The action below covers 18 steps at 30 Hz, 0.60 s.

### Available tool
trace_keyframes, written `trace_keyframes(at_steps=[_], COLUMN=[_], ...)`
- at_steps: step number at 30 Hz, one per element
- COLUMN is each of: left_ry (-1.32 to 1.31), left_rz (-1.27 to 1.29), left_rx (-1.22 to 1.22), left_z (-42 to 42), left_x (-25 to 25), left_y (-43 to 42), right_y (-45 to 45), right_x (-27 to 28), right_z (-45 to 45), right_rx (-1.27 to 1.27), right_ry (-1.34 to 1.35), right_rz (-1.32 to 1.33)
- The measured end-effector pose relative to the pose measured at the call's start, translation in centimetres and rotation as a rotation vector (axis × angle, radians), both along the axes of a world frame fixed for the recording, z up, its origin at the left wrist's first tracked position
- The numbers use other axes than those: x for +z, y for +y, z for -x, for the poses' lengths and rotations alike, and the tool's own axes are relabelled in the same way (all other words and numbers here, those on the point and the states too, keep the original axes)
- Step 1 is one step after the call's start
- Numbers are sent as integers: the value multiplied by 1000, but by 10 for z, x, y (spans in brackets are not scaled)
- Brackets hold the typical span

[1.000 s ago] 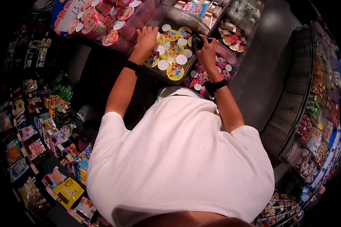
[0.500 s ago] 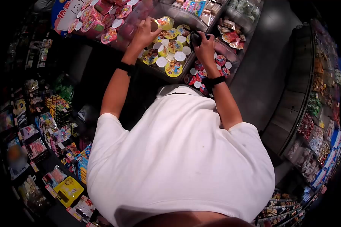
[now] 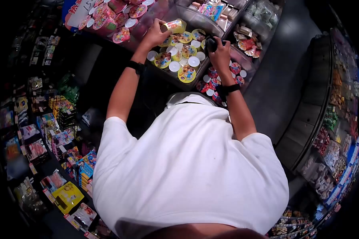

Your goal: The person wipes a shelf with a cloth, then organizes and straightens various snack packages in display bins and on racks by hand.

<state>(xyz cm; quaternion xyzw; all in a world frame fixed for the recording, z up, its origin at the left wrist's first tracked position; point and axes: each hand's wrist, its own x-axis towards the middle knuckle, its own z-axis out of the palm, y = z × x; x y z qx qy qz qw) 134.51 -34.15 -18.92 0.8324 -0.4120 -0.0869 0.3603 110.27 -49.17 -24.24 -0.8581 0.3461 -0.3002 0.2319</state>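
My left hand (image 3: 157, 33) is closed on a yellow cup (image 3: 174, 26), which lies tilted on its side above the back left of a clear bin (image 3: 169, 78). Inside that bin are several yellow cups (image 3: 187, 73), some with printed lids up and some with white bases up. A black device (image 3: 212, 44) is gripped in my right hand (image 3: 220, 53) at the bin's right edge; what it is cannot be made out. Each wrist wears a black band.
Pink cups (image 3: 121, 35) fill a bin at the upper left, beside a price sign (image 3: 80, 15). Red cups (image 3: 216, 83) lie in a bin on the right. Packaged snacks (image 3: 249, 42) sit behind. Shelves of goods (image 3: 68, 197) curve along both sides.
My left hand has lifted a yellow cup out of the pile and tilted it toward the back left. My right hand still holds the black device. The view has shifted slightly.
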Motion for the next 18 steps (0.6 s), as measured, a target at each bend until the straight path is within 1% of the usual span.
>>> trace_keyframes(at_steps=[2,4,6,8,11,12,16,17,18], left_ry=[79,-73,-27,36,21,3,86,2,-50], left_rz=[-226,-323,-449,-664,-696,-702,-701,-603,-483], left_rx=[-71,-177,-272,-412,-359,-346,-288,-343,-321], left_z=[1,-4,-6,-4,-6,-6,-12,-14,-12], left_x=[6,-10,-14,-10,-11,-13,-11,-7,-1], left_y=[-6,-13,-17,-23,-25,-23,-21,-19,-20], right_y=[0,0,0,-1,1,0,-2,-1,0], right_x=[1,0,-1,-4,-3,-3,-4,-4,-2], right_z=[1,1,2,2,0,1,2,2,1], right_rx=[13,8,10,5,-30,-21,-6,3,-1], right_ry=[-13,-12,1,-6,3,-27,-18,-26,-29], right_rz=[-27,-12,-28,-46,-75,-28,-72,-76,-49])
